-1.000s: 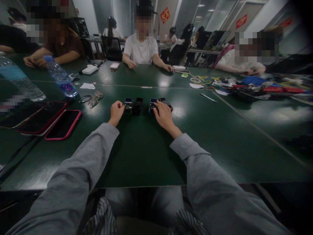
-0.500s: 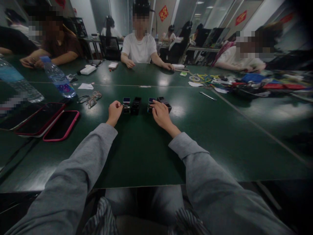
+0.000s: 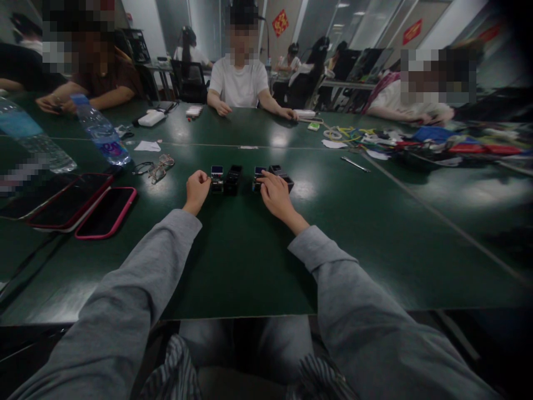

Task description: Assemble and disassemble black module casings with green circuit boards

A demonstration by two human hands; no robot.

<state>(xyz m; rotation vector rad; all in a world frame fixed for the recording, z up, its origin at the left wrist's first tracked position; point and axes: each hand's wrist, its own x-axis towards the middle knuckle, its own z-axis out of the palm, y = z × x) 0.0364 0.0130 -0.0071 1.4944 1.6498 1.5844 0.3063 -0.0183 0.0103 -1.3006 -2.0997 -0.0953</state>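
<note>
Now I see left hand [image 3: 197, 190] curled in fist, fingers tucked, touching left black box [image 3: 217, 180] on desk [image 3: 250, 250]. Right hand [image 3: 275, 195] fingers spread flat over right black box [image 3: 260, 175].

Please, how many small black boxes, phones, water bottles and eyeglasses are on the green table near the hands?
Small black boxes: 4
Phones: 3
Water bottles: 2
Eyeglasses: 2
Total: 11
</note>
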